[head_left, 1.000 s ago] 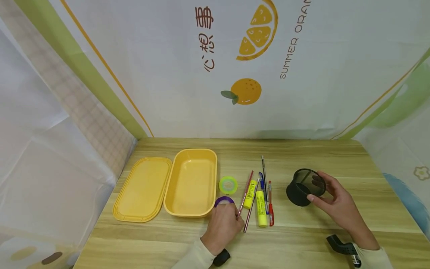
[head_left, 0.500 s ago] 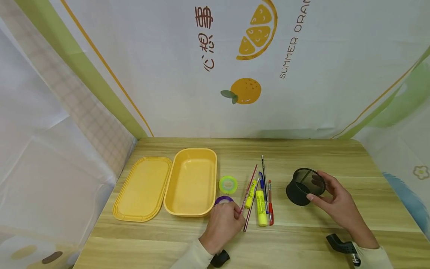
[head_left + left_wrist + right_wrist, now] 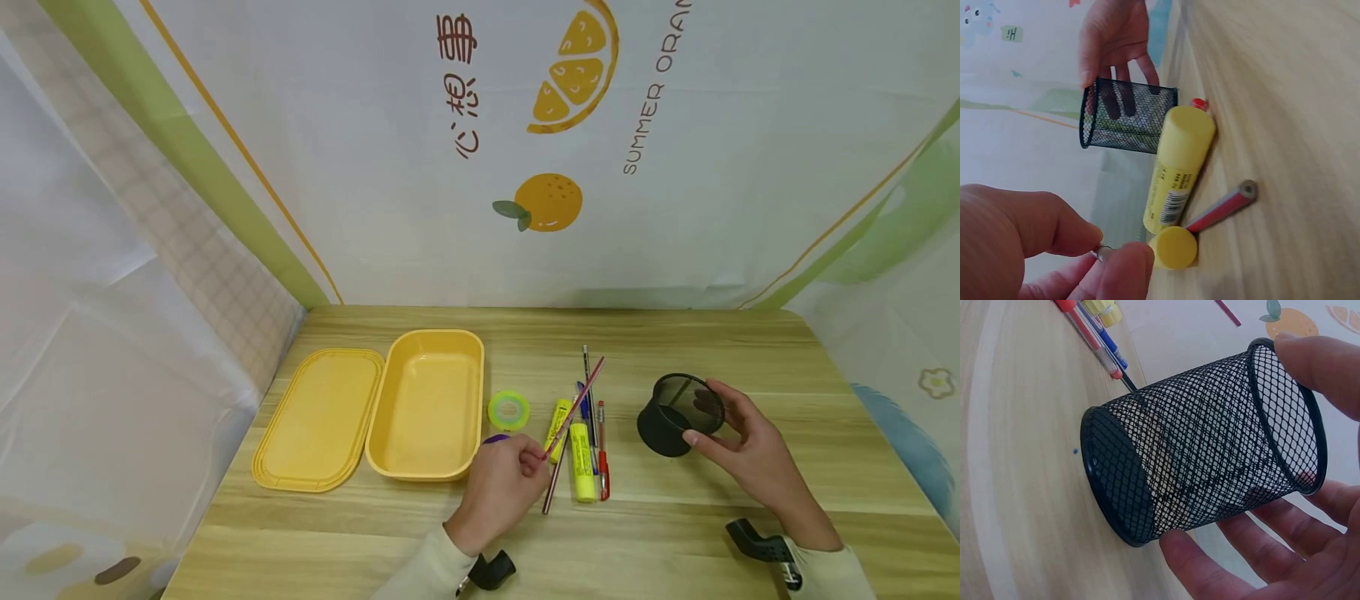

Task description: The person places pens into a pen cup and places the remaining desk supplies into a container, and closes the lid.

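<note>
My left hand [image 3: 506, 483] pinches a pink pencil [image 3: 588, 385] near its lower end, the far end raised and slanting right over the other stationery. In the left wrist view the pencil's end [image 3: 1104, 252] shows between thumb and finger. My right hand [image 3: 757, 458] holds a black mesh pen holder [image 3: 663, 432] near its rim, thumb on one side and fingers on the other. Its mouth points up; whether its base touches the table I cannot tell. Beneath the pencil lie two yellow glue sticks [image 3: 582, 467], a second pencil [image 3: 551, 492], a blue pen [image 3: 583, 402], a red pen [image 3: 603, 475] and a dark pencil [image 3: 587, 360].
A yellow box [image 3: 423, 408] stands left of the stationery, its flat lid [image 3: 318, 421] beside it. A green tape roll [image 3: 508, 411] lies right of the box. A purple roll [image 3: 495, 439] is mostly hidden by my left hand. Behind the wooden table [image 3: 675, 533] hangs a printed cloth.
The pink pencil in my left hand has lifted and swung its far end to the right, across the glue sticks and pens. My right hand and the pen holder stay almost still.
</note>
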Motion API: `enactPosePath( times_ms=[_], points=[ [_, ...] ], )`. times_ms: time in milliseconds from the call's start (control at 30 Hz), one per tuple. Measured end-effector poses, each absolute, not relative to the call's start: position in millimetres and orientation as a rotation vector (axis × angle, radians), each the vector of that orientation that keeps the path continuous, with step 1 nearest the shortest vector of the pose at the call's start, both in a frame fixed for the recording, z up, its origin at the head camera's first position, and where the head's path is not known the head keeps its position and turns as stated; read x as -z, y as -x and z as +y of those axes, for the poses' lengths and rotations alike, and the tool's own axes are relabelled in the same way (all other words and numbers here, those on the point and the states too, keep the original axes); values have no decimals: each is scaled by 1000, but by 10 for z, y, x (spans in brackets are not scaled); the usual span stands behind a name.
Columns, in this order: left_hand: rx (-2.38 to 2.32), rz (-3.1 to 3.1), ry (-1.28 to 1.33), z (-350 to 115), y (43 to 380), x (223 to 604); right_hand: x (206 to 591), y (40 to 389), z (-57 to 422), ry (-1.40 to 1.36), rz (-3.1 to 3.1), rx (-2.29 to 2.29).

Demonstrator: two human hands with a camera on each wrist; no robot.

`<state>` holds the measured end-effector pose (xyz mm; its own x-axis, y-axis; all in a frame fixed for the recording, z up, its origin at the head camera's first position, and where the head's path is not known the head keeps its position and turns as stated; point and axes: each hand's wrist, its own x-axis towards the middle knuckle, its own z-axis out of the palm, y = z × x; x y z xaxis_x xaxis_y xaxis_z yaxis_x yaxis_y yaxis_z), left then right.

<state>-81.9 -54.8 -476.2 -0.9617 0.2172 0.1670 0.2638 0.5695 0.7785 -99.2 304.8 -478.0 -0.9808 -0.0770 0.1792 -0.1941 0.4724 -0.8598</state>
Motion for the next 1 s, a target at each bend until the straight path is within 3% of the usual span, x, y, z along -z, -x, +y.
enactPosePath(
  times_ms=[467, 1000],
  points=[
    [1892, -2644, 354, -491, 868, 4607, 4803, 973, 3056, -236, -2610, -1511],
    [2082, -2418, 287, -350, 944, 4464, 4816, 994, 3068, -234, -2600, -1515]
  ],
)
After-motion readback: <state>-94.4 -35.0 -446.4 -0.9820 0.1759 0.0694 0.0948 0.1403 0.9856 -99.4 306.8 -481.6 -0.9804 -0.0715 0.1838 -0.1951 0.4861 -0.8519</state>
